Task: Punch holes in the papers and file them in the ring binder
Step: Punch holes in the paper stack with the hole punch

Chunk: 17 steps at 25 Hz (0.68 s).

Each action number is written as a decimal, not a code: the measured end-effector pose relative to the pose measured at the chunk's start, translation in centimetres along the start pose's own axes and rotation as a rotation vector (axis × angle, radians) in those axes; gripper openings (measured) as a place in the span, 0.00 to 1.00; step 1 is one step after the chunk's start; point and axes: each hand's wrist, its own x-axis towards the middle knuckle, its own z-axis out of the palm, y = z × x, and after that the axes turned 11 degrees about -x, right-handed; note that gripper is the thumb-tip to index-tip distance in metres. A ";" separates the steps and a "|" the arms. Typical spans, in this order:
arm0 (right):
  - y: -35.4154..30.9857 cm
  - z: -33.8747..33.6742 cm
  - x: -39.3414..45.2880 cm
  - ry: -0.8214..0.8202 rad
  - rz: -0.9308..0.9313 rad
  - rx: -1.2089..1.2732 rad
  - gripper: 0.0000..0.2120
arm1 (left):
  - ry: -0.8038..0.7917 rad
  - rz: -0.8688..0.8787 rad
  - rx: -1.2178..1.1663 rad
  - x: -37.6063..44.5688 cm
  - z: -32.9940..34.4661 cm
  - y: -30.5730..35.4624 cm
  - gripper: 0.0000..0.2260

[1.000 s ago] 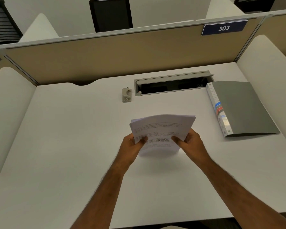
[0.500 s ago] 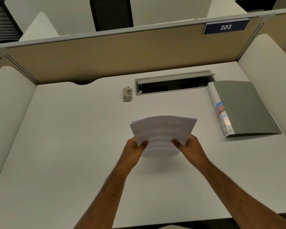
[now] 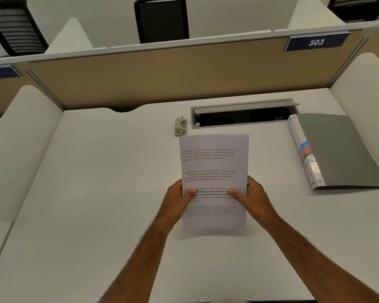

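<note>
1. So, nearest me: my left hand [image 3: 179,199] and right hand [image 3: 253,196] each pinch a side edge of the papers [image 3: 213,171], thumbs on top of the print, fingers hidden underneath.
2. What just changed: a second ago the stack was tipped up on its bottom edge with only the top half showing. Now it's laid back, full page facing me. I reckon the squaring-up is done and it's ready for punching.
3. Next out, the hole punch [image 3: 180,127] sits on the desk [image 3: 96,193] just beyond the stack's top left corner, same spot as before.
4. Far right, the ring binder [image 3: 337,149] lies closed and hasn't moved. No holes punched yet, as far as I can tell.
</note>
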 end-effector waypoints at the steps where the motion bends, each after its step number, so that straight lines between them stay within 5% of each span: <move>1: 0.0 0.5 0.1 -0.014 0.011 0.007 0.19 | 0.006 -0.008 -0.002 0.0 -0.6 -0.2 0.11; 17: -0.8 12.0 3.2 -0.271 0.143 -0.009 0.20 | 0.149 -0.111 0.125 0.8 -12.3 -4.2 0.13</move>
